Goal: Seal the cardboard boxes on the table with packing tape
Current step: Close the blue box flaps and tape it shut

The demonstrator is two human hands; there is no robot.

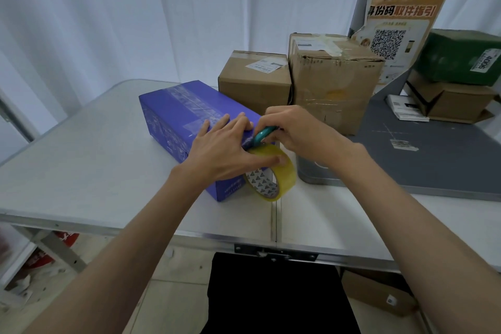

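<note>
On the grey folding table [81,171] lies a long purple cardboard box [173,114]; the left hand [222,149] presses flat, fingers straight, on its near end. The right hand [292,130] grips a teal-handled cutter [264,134] at that end's edge, just above the yellowish packing-tape roll [271,173] leaning against the box.

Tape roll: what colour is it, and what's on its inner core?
Translucent yellow tape roll; white core with dark triangles. Head view.
</note>
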